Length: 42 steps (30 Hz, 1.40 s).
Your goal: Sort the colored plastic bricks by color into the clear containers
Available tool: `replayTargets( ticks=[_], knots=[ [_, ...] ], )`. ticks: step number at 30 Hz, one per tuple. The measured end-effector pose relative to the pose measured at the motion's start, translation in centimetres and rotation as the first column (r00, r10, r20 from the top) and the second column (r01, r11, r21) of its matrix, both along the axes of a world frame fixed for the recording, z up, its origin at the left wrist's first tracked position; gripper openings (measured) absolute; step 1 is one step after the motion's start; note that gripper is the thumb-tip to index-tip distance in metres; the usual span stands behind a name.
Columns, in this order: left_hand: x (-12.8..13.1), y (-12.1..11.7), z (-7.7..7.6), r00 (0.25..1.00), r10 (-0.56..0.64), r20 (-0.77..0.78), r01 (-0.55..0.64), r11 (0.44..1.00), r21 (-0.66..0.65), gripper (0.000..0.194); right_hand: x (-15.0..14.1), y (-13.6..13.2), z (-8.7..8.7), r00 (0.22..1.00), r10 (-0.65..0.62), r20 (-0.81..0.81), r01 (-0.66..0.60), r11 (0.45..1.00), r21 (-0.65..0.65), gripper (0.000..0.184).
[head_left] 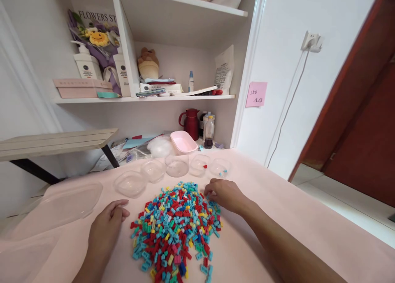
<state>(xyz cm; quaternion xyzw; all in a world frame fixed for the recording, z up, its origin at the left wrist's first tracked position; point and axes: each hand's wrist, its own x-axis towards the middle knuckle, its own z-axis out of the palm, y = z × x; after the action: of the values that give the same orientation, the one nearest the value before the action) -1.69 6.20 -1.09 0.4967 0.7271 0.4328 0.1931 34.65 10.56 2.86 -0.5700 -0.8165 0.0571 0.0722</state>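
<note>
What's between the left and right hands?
A pile of small multicoloured bricks on the pink surface lies between the left hand and the right hand, seen in the head view.

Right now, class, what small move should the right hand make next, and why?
Probably the right hand should take a light-blue brick from the pile and drop it in the far-right clear container: the fingers are at the pile's edge, and that container holds light-blue pieces while its neighbour holds a red one.
</note>
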Motion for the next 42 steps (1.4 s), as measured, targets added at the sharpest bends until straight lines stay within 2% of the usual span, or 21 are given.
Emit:
replayTargets(
  ticks=[6, 9, 12, 14, 16, 19, 25, 28, 31, 34, 38, 40, 42],
  knots=[
    [0.4, -0.2, -0.2, 1.0, -0.002, 0.012, 0.002, 0.999, 0.042, 0.03, -0.2, -0.1, 0.0, 0.999, -0.045, 0.021, 0.045, 0.999, 0.005, 0.016],
    [0.7, -0.5, 0.0, 1.0, 0.006, 0.017, -0.007, 0.999, 0.052, 0.029, -0.1, -0.1, 0.2, 0.996, -0.038, -0.082, 0.04, 0.999, 0.024, 0.018],
    [1.0, -0.9, 0.2, 1.0, 0.016, 0.022, -0.017, 0.999, 0.05, 0.028, 0.6, 0.1, 0.6, 0.964, -0.035, -0.263, 0.061, 0.994, 0.089, 0.018],
    [1.1, -1.0, 0.3, 0.999, 0.019, 0.028, -0.02, 0.999, 0.043, 0.028, 1.4, 0.5, 0.6, 0.907, -0.082, -0.414, 0.148, 0.981, 0.129, 0.02],
    [1.1, -1.0, 0.4, 0.999, 0.019, 0.032, -0.02, 0.999, 0.034, 0.029, 2.4, 1.0, 0.5, 0.815, -0.142, -0.561, 0.268, 0.952, 0.149, 0.023],
    [0.9, -0.9, 0.3, 0.999, 0.016, 0.035, -0.016, 1.0, 0.021, 0.028, 3.8, 1.8, 0.0, 0.688, -0.206, -0.695, 0.413, 0.9, 0.142, 0.027],
    [0.8, -0.7, 0.3, 1.0, 0.01, 0.026, -0.01, 1.0, 0.01, 0.028, 4.6, 2.4, -0.4, 0.552, -0.188, -0.812, 0.454, 0.885, 0.104, 0.035],
    [0.7, -0.7, 0.3, 1.0, 0.006, 0.015, -0.006, 1.0, -0.001, 0.029, 4.0, 2.1, -0.2, 0.524, -0.161, -0.836, 0.442, 0.891, 0.105, 0.033],
    [0.5, -0.6, 0.1, 1.0, 0.002, 0.005, -0.002, 1.0, -0.011, 0.029, 2.9, 1.7, -0.1, 0.54, -0.085, -0.837, 0.369, 0.918, 0.145, 0.031],
    [0.4, -0.4, -0.1, 1.0, -0.004, 0.001, 0.004, 1.0, -0.009, 0.031, 1.5, 1.3, -0.4, 0.628, -0.008, -0.778, 0.254, 0.947, 0.195, 0.028],
    [0.2, -0.3, -0.1, 1.0, -0.001, -0.01, 0.001, 1.0, -0.016, 0.031, -0.5, 0.9, -1.4, 0.839, 0.136, -0.527, 0.015, 0.962, 0.273, 0.029],
    [0.2, -0.3, 0.0, 1.0, 0.002, -0.019, -0.003, 1.0, -0.028, 0.031, -1.3, 0.7, -2.0, 0.883, 0.228, -0.409, -0.114, 0.952, 0.285, 0.035],
    [0.2, -0.2, 0.0, 1.0, 0.006, -0.023, -0.007, 0.999, -0.041, 0.031, -1.7, 0.6, -2.6, 0.889, 0.301, -0.345, -0.212, 0.939, 0.272, 0.041]
  ],
)
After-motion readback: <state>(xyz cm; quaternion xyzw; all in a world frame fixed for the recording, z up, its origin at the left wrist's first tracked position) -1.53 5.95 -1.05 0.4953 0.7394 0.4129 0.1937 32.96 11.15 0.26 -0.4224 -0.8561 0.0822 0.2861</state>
